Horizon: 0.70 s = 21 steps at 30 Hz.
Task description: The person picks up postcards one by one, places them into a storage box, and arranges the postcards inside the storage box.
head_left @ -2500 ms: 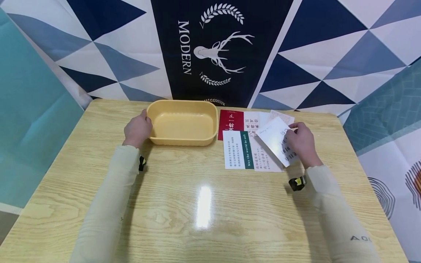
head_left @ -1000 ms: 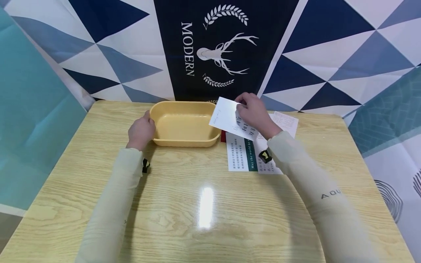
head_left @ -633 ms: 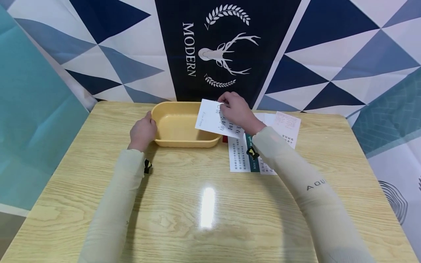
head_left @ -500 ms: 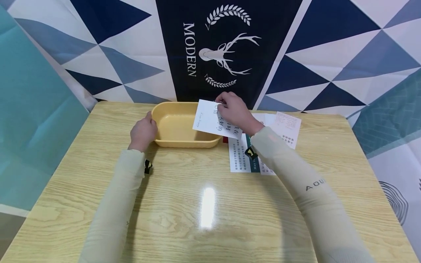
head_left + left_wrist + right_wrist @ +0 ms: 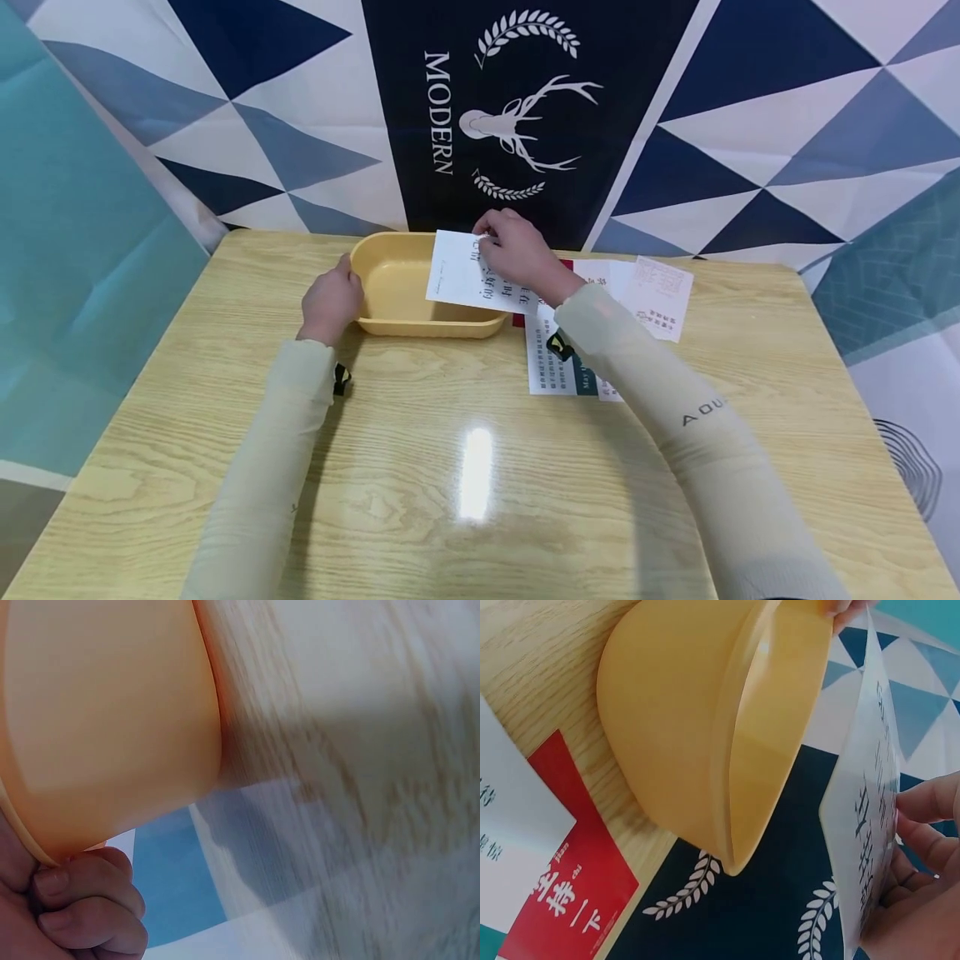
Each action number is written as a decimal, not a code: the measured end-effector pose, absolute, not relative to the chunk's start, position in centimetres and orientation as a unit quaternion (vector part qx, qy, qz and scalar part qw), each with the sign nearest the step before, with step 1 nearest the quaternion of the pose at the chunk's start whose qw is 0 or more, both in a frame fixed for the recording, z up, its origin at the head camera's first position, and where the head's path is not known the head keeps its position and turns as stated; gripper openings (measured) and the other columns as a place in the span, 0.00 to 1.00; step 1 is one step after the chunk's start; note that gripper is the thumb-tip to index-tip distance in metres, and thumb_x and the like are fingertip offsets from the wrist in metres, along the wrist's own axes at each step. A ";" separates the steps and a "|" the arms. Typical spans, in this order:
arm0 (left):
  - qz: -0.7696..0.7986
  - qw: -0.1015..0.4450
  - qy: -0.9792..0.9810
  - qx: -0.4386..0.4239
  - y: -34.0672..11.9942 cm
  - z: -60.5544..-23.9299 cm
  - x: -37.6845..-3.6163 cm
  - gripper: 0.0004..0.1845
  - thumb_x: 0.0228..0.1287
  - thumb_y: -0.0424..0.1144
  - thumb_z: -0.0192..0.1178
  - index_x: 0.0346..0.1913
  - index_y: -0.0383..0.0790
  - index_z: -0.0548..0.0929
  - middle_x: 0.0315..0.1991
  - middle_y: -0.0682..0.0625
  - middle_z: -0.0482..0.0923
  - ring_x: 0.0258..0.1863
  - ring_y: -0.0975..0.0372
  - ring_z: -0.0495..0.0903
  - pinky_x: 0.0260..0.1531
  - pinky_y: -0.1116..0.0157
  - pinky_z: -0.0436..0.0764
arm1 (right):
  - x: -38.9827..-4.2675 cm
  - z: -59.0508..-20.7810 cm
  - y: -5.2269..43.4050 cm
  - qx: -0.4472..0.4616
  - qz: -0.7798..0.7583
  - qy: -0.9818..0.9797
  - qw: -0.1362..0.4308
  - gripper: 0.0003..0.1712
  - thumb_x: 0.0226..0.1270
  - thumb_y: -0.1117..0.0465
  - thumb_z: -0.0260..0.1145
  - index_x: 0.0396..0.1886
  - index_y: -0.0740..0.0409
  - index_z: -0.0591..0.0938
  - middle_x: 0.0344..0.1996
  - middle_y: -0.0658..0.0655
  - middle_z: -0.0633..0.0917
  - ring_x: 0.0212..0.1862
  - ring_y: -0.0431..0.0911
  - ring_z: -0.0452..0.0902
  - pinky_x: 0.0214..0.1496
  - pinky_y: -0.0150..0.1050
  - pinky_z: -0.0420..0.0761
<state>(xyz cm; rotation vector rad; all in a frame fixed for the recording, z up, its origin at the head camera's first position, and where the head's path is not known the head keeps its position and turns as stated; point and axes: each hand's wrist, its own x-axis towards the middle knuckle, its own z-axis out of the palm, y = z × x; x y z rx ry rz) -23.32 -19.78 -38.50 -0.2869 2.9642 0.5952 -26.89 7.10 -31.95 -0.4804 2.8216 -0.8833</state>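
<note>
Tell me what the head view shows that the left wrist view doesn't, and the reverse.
Only the head view shows the right hand pinching a white paper card with black lettering, the inside of the yellow oblong plastic tray, the flat printed paper cards beside it, and the black banner with a white deer head.

Only the left wrist view shows the curled fingertips of the left hand at the tray's rim.

Both share the left hand, the tray and the pale wood-grain table.

Black panel [image 5: 534, 100] marked “MODERN”, right sleeve [image 5: 693, 421] “AQU”, held card [image 5: 461, 273] “好的”, red card [image 5: 581, 874] “坚持一下”, green-banded card [image 5: 555, 372] “May”
</note>
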 end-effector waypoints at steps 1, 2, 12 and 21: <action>0.195 0.053 0.975 -0.096 -19.7 -38.5 -23.4 0.28 0.74 0.42 0.30 0.73 0.38 0.53 0.48 0.32 0.79 0.37 0.44 0.81 0.32 0.50 0.77 | -27.0 -32.0 7.0 -0.162 -0.294 0.939 0.074 0.16 0.69 0.56 0.50 0.53 0.52 0.75 0.48 0.53 0.73 0.47 0.48 0.67 0.57 0.44 0.70; 0.195 0.053 0.975 -0.097 -19.7 -38.5 -23.4 0.28 0.74 0.42 0.30 0.73 0.38 0.53 0.49 0.32 0.78 0.38 0.44 0.81 0.33 0.50 0.77 | -27.0 -32.1 6.9 -0.166 -0.292 0.939 0.073 0.15 0.69 0.57 0.50 0.52 0.52 0.75 0.48 0.53 0.73 0.47 0.48 0.67 0.57 0.44 0.70; 0.194 0.061 0.974 -0.100 -19.7 -38.5 -23.4 0.28 0.74 0.42 0.30 0.73 0.39 0.52 0.50 0.32 0.77 0.38 0.44 0.80 0.34 0.50 0.77 | -28.0 -32.4 5.3 -0.184 -0.280 0.939 0.079 0.16 0.69 0.57 0.50 0.53 0.53 0.75 0.48 0.53 0.74 0.47 0.47 0.69 0.58 0.43 0.70; 0.191 0.058 0.975 -0.101 -19.6 -38.6 -23.3 0.28 0.74 0.43 0.30 0.73 0.39 0.52 0.50 0.32 0.77 0.37 0.45 0.80 0.33 0.50 0.77 | -28.3 -33.1 4.1 -0.184 -0.274 0.939 0.091 0.15 0.69 0.57 0.50 0.53 0.51 0.75 0.46 0.52 0.74 0.46 0.47 0.69 0.56 0.42 0.71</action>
